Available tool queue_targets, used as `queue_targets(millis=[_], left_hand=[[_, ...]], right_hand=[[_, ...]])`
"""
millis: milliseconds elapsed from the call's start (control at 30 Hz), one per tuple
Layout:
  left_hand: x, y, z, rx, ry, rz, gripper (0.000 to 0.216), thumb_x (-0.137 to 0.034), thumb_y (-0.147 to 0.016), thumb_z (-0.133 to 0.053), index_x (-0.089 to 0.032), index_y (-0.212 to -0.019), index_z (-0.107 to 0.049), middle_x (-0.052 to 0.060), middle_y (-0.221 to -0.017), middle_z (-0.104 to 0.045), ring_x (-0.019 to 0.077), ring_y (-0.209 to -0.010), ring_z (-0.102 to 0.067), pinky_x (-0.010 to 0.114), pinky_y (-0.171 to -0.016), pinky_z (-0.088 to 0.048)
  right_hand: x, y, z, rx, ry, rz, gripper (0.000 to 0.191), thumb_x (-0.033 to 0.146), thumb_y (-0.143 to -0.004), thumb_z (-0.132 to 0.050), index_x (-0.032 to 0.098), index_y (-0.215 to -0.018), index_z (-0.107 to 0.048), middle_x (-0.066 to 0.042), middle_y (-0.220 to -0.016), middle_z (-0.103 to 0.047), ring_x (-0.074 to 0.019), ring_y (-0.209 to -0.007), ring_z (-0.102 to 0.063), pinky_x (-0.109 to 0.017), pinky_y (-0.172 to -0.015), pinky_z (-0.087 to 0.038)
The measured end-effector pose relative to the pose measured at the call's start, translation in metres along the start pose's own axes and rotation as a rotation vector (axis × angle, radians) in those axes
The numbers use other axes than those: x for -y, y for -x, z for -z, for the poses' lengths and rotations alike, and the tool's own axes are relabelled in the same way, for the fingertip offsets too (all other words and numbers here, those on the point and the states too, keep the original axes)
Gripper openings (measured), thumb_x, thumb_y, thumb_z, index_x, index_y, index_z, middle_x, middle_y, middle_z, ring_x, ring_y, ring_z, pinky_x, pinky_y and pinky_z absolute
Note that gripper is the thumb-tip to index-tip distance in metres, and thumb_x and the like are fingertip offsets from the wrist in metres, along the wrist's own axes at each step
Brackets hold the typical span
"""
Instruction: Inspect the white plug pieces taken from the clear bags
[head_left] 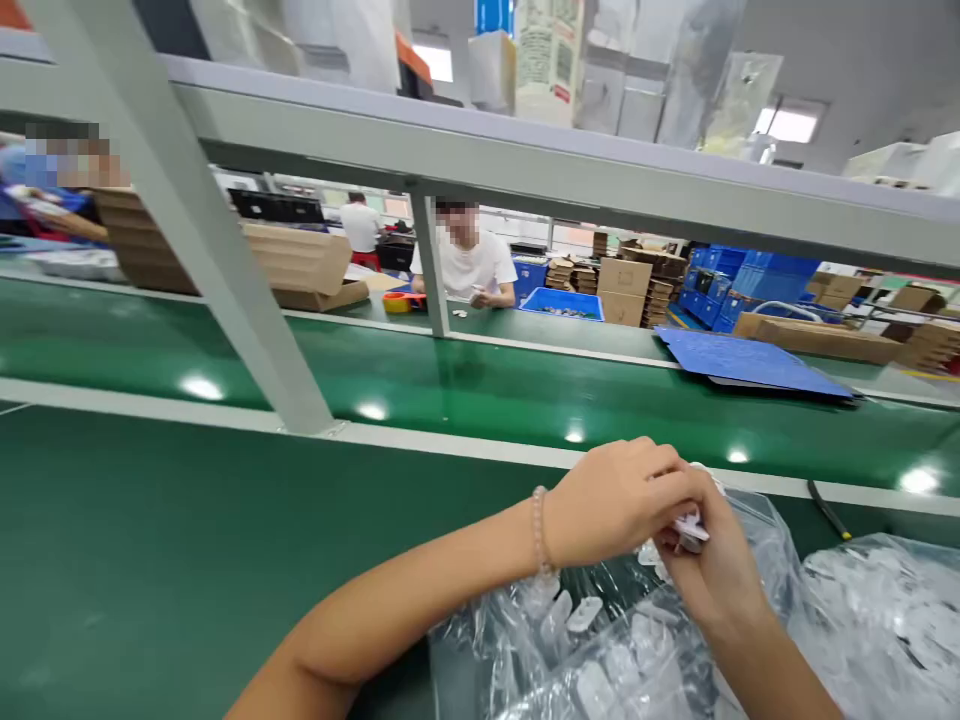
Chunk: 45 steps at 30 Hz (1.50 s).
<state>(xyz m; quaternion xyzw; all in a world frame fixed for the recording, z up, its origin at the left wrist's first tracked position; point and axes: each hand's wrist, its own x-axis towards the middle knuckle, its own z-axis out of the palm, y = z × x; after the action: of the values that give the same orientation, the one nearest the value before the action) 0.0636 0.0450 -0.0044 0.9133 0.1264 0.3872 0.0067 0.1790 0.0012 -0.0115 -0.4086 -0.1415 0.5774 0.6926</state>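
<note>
My left hand [611, 505], with a beaded bracelet at the wrist, reaches across to meet my right hand [712, 550]. Both are closed, fingers touching, around a small white plastic part [691, 530]. My fingers cover most of this part, so its full shape is hidden. Under my hands lies a clear plastic bag [510, 650] with several small whitish, translucent plastic pieces [585, 614] in it. Another bag of similar pieces [892, 610] rests to the right of my right forearm.
A dark, yellow-tipped tool [829, 510] lies near the pale rail. Beyond runs a green conveyor belt [510, 400] with blue sheets [750, 360] on its far side. A slanted metal post [225, 270] and loaded overhead shelf [480, 140] stand in front. A person [480, 262] sits opposite.
</note>
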Motion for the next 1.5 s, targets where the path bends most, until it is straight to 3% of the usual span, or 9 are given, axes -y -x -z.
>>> queue_targets(millis=[267,433,567,733,867,967,1167,1267,1500], left_hand=[[0.014,0.000,0.020,-0.080,0.384,0.121,0.014,-0.020,-0.095,-0.055,-0.012,-0.087,-0.063,0.007,-0.088,-0.063,0.0157,-0.084,-0.059,0.027,-0.079,-0.048],[0.014,-0.002,0.030,-0.142,0.633,0.289,0.015,-0.026,-0.094,-0.057,-0.013,-0.086,-0.060,0.004,-0.084,-0.060,0.0132,-0.077,-0.054,0.026,-0.070,-0.044],[0.011,-0.003,0.035,-0.074,0.891,0.364,0.019,-0.030,-0.095,-0.055,-0.014,-0.085,-0.055,0.000,-0.076,-0.054,0.0094,-0.066,-0.051,0.022,-0.061,-0.044],[0.006,-0.003,0.035,-0.072,1.073,0.392,0.021,-0.034,-0.092,-0.061,-0.014,-0.091,-0.054,-0.001,-0.073,-0.053,0.0068,-0.057,-0.052,0.018,-0.051,-0.043],[0.000,-0.004,0.037,-0.160,1.126,0.334,0.020,-0.025,-0.087,-0.068,-0.016,-0.099,-0.054,0.002,-0.084,-0.059,0.0089,-0.068,-0.061,0.019,-0.060,-0.054],[-0.004,-0.005,0.040,-0.249,1.014,0.230,0.013,-0.006,-0.080,-0.071,-0.013,-0.087,-0.063,0.005,-0.093,-0.063,0.0097,-0.083,-0.064,0.019,-0.076,-0.057],[-0.012,-0.001,0.047,-0.362,0.335,-0.074,0.015,-0.001,-0.086,-0.063,-0.012,-0.095,-0.067,0.009,-0.092,-0.070,0.0126,-0.086,-0.068,0.021,-0.078,-0.059],[-0.015,0.002,0.050,-0.359,0.069,-0.194,0.011,-0.006,-0.089,-0.062,-0.012,-0.096,-0.066,0.010,-0.095,-0.072,0.0134,-0.085,-0.070,0.021,-0.078,-0.060],[-0.020,0.004,0.050,-0.436,-0.084,-0.270,0.005,-0.010,-0.088,-0.067,-0.010,-0.092,-0.064,0.011,-0.095,-0.075,0.0131,-0.086,-0.071,0.020,-0.080,-0.060]], right_hand=[[-0.001,-0.001,0.000,0.126,0.090,0.079,0.058,0.051,-0.041,-0.093,0.018,-0.073,-0.058,0.008,-0.060,-0.050,-0.0038,-0.047,-0.041,-0.014,-0.037,-0.035],[-0.001,-0.003,0.006,0.226,0.190,0.108,0.058,0.056,-0.046,-0.091,0.017,-0.077,-0.061,0.005,-0.058,-0.050,-0.0057,-0.048,-0.044,-0.015,-0.041,-0.038],[0.001,-0.006,0.013,0.319,0.306,0.196,0.059,0.059,-0.060,-0.084,0.020,-0.100,-0.065,0.004,-0.058,-0.052,-0.0082,-0.050,-0.047,-0.018,-0.044,-0.040],[0.011,-0.010,0.028,0.340,0.573,0.583,0.035,0.045,-0.071,-0.082,0.020,-0.090,-0.066,0.000,-0.068,-0.060,-0.0104,-0.052,-0.049,-0.020,-0.041,-0.036],[0.023,-0.006,0.025,0.322,0.652,1.154,0.013,0.024,-0.078,-0.077,0.020,-0.085,-0.066,-0.002,-0.085,-0.063,-0.0132,-0.071,-0.060,-0.023,-0.057,-0.045],[0.031,-0.002,0.019,0.396,0.726,1.512,0.021,0.008,-0.077,-0.074,0.021,-0.089,-0.064,-0.001,-0.083,-0.061,-0.0153,-0.077,-0.061,-0.026,-0.064,-0.048],[0.044,0.009,0.026,0.399,1.012,1.867,0.025,0.000,-0.076,-0.070,0.018,-0.093,-0.067,-0.005,-0.089,-0.063,-0.0149,-0.076,-0.061,-0.025,-0.061,-0.049],[0.046,0.016,0.029,0.362,1.068,1.914,0.028,-0.001,-0.077,-0.066,0.023,-0.092,-0.068,-0.003,-0.088,-0.064,-0.0143,-0.075,-0.062,-0.024,-0.059,-0.049],[0.046,0.031,0.027,0.348,1.021,1.789,0.023,0.008,-0.081,-0.065,0.029,-0.090,-0.068,-0.001,-0.081,-0.064,-0.0150,-0.070,-0.063,-0.025,-0.058,-0.051]])
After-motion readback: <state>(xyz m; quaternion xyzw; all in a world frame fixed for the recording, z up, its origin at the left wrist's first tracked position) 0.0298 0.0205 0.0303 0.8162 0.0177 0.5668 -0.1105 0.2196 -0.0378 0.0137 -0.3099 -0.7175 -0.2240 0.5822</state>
